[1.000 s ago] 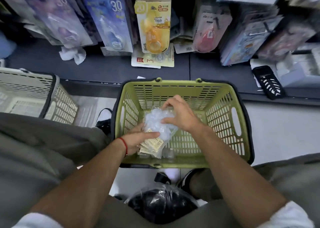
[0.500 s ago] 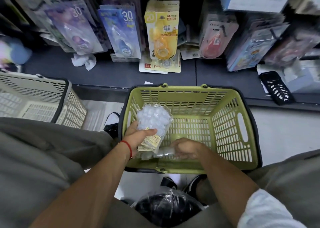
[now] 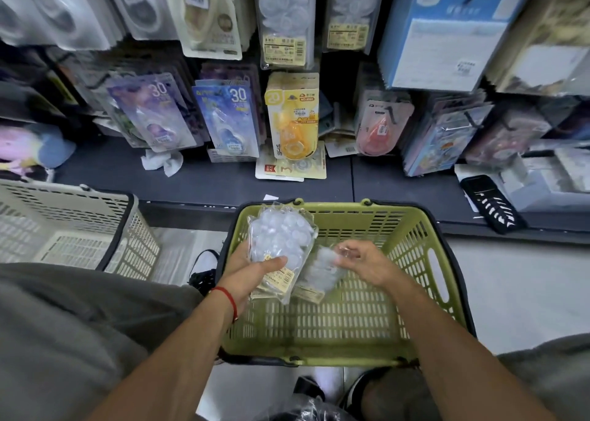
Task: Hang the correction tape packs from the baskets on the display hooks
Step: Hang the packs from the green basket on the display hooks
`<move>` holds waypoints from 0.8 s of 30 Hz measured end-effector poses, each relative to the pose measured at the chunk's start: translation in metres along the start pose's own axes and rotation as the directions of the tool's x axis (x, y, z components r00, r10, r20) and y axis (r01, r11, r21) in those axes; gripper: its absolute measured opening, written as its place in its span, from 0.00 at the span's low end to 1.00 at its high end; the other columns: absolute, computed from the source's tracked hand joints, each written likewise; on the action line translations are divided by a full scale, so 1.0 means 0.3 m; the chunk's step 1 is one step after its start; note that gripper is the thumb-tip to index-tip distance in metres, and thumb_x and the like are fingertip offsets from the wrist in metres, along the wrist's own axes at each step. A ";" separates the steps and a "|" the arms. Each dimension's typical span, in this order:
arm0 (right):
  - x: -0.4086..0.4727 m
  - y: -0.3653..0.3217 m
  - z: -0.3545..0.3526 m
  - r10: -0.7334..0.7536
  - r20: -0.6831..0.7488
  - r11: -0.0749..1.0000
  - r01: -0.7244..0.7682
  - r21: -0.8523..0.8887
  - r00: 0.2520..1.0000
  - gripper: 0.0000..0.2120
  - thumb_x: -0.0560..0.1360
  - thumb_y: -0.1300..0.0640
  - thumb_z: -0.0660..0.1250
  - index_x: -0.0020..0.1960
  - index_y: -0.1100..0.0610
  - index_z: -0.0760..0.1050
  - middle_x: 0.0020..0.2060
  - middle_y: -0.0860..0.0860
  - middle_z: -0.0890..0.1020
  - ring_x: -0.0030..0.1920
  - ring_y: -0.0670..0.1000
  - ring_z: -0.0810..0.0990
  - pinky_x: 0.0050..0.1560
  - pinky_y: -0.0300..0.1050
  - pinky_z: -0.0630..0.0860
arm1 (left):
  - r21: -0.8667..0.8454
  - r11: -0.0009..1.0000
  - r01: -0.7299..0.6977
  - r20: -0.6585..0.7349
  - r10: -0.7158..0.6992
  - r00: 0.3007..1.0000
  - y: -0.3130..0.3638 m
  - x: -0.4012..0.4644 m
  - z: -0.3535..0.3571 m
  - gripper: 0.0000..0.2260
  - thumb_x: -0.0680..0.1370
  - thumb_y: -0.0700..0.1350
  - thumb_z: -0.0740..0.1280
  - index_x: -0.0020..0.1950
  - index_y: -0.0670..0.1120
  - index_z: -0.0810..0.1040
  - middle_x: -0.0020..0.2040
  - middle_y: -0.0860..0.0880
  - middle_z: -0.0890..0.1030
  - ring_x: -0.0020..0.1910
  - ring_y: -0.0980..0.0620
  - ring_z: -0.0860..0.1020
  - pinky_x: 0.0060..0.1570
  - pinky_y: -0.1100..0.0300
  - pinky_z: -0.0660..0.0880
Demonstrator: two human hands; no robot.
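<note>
Everything is placed from the green basket [image 3: 412, 229], a slotted plastic tub on the floor. Left of it stands a pale basket [image 3: 79, 225] of the same ribbed lattice. Above the green basket's near-left corner, the left hand [image 3: 252, 270] clamps a stack of crinkly clear packs [image 3: 281, 238] under its thumb, likely collecting them for hanging. Just right, the right hand [image 3: 360, 261] pinches another glossy pack [image 3: 322, 270] by its top edge. Beyond the basket, hooks carry matching packs [image 3: 284, 18].
</note>
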State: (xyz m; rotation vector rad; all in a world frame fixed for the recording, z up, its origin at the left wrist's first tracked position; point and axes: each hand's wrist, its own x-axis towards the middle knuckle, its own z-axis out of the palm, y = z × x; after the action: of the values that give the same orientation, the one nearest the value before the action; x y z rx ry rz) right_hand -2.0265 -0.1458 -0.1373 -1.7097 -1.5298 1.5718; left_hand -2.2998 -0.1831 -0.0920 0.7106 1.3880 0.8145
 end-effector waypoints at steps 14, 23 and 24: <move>-0.176 -0.709 -0.356 -0.399 -0.471 0.892 0.452 -0.002 0.786 0.11 0.74 0.48 0.79 0.48 0.53 0.83 0.36 0.46 0.85 0.34 0.41 0.78 0.34 0.39 0.76 | -0.253 0.928 -0.272 0.222 0.330 0.918 0.432 -0.090 0.242 0.36 0.66 0.46 0.84 0.70 0.49 0.72 0.60 0.41 0.87 0.56 0.41 0.87 0.51 0.48 0.85; -0.223 -0.953 -0.341 -0.444 -0.479 0.834 0.545 0.089 0.758 0.10 0.78 0.45 0.74 0.52 0.51 0.84 0.46 0.46 0.89 0.47 0.47 0.89 0.51 0.53 0.83 | -0.272 0.832 -0.483 0.127 0.529 0.839 0.850 -0.107 0.236 0.39 0.63 0.43 0.82 0.71 0.46 0.72 0.58 0.42 0.87 0.51 0.39 0.87 0.50 0.40 0.84; -0.219 -0.970 -0.336 -0.452 -0.494 0.825 0.558 0.085 0.743 0.09 0.81 0.46 0.72 0.52 0.51 0.84 0.45 0.47 0.89 0.47 0.48 0.89 0.52 0.53 0.84 | -0.255 0.820 -0.513 0.120 0.553 0.825 0.883 -0.104 0.228 0.43 0.61 0.45 0.84 0.73 0.47 0.71 0.61 0.42 0.86 0.53 0.39 0.87 0.55 0.39 0.83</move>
State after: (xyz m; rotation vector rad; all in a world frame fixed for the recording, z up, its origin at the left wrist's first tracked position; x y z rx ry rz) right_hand -2.0583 -0.0615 0.1644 -1.2551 -1.3487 0.9314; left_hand -2.2519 -0.0604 0.1499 1.0035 0.9093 1.2834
